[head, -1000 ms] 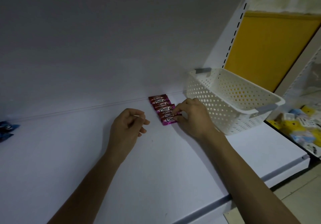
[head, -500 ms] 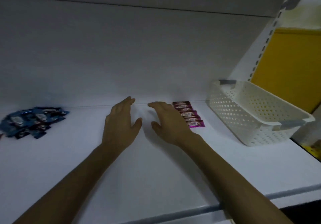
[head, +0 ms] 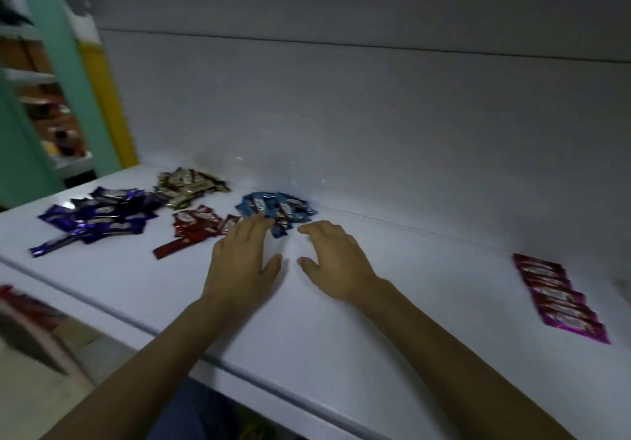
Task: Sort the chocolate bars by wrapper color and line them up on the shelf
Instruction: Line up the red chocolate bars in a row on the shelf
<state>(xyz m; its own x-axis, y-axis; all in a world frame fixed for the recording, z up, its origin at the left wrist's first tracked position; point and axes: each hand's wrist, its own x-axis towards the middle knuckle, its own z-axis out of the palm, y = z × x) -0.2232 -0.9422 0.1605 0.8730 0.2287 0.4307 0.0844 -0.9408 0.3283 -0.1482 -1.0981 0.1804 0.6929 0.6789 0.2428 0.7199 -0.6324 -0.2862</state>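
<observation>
left hand flat, fingertips at blue bars | right hand spread, empty

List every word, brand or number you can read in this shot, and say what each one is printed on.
Nothing can be read in this blurred frame.
row of magenta bars: white logo patches, too blurred to read.
light blue pile: white patches, unreadable.
red pile: white patches, unreadable.
purple pile: pale marks, unreadable.
gold pile: print too small and blurred to read.
</observation>
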